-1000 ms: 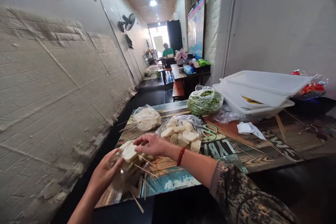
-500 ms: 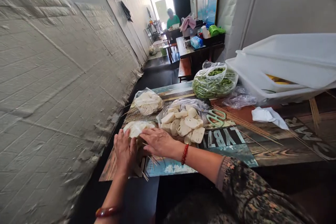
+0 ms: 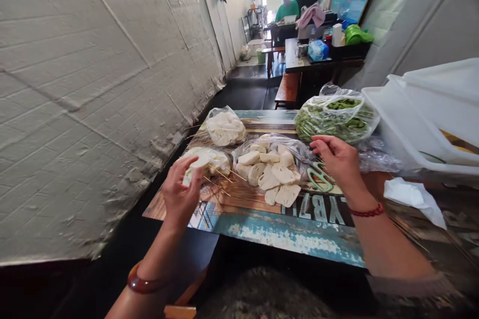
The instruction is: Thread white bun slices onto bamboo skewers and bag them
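Observation:
My left hand (image 3: 181, 185) is at the near left, fingers curved and thumb apart, holding nothing. It is beside a clear bag of white slices (image 3: 204, 159), with several thin wooden skewers (image 3: 220, 173) lying across and in front of it. My right hand (image 3: 339, 162) hovers above the green-handled scissors (image 3: 320, 177), fingers loosely bent, with nothing visible in them. Between the hands, pale, porous slices (image 3: 275, 174) spill from an open plastic bag. Just behind my right hand is a bag of green pods (image 3: 333, 117).
Another bag of white pieces (image 3: 225, 127) stands farther back. White plastic tubs (image 3: 422, 114) and a crumpled tissue (image 3: 413, 200) are at the right. A wall (image 3: 93, 109) runs along the left. Beyond are a bench (image 3: 289, 87), another table and a person in green (image 3: 287, 9).
My right hand has left the near-left bag and moved right, over the scissors. My left hand has lifted slightly off it. Skewers now show by that bag. The view has turned left.

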### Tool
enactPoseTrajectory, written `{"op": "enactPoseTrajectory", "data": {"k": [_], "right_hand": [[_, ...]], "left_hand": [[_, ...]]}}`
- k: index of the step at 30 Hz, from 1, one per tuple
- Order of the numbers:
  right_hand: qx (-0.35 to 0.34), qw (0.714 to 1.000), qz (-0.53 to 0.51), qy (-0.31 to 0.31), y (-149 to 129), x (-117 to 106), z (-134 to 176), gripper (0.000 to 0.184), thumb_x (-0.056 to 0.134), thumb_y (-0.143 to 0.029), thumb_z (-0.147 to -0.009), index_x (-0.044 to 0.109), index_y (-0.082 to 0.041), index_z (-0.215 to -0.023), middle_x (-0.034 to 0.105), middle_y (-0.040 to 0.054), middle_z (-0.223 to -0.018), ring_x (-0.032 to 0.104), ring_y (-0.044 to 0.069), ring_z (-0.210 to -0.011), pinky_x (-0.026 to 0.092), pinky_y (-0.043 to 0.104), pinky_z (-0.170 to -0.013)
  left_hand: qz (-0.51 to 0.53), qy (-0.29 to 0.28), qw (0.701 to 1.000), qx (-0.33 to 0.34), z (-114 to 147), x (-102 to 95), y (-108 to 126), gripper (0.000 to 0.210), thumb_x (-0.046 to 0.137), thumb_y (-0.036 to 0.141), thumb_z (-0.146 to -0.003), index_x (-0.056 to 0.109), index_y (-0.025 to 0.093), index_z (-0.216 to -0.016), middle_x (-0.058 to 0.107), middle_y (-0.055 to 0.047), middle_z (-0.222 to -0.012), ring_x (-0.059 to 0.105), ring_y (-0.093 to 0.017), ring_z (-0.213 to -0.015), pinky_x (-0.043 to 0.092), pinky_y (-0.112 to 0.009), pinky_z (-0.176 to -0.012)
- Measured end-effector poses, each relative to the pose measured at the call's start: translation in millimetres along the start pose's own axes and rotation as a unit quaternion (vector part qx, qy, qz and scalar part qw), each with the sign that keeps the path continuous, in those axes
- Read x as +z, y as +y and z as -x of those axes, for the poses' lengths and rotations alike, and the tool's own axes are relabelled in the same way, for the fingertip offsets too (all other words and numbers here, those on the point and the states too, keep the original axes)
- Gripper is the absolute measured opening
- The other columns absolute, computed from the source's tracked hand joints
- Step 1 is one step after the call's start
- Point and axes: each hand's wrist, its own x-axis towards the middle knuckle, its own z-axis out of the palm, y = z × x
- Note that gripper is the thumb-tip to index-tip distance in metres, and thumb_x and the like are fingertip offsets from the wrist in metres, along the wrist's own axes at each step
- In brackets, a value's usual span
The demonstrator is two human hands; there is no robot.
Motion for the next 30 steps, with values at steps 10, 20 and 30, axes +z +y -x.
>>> {"op": "enactPoseTrajectory", "data": {"k": [10,20,30], "right_hand": [[0.006,1.000,0.026,-0.009,9.0,-23.5,-4.9,0.034,0.055,-0.044,-0.090,0.073,-0.017,-0.099,0.074,0.0055,-0.076,0.066,0.016,-0.061,0.049,0.026,-0.059],[0.032,0.972,0.232,-0.024,23.5,-47.6,-18.9,0.037,0.042,-0.041,-0.098,0.072,-0.019,-0.101,0.076,0.0073,-0.091,0.069,0.021,-0.086,0.046,0.028,-0.073],[0.056,0.911,0.385,-0.137,49.4,-34.5,-16.2,0.022,0.054,-0.020,-0.090,0.075,-0.017,-0.098,0.077,0.0098,-0.098,0.070,0.021,-0.094,0.043,0.026,-0.074]], "left_hand": [[0.158,-0.241,0.957,-0.028,65.6,75.6,68.9,0.015,0.070,0.021,-0.080,0.077,0.026,-0.093,0.070,-0.009,-0.097,0.062,-0.027,-0.097,0.046,-0.039,-0.096],[0.031,-0.244,0.954,0.174,72.7,134.3,64.7,0.055,0.073,0.023,-0.077,0.060,0.024,-0.130,0.047,-0.012,-0.149,0.034,-0.036,-0.142,0.025,-0.057,-0.117],[-0.109,-0.189,0.923,0.318,88.5,163.0,17.5,0.070,0.064,0.023,-0.083,0.039,0.023,-0.148,0.040,-0.013,-0.154,0.035,-0.034,-0.143,0.043,-0.056,-0.108]]}}
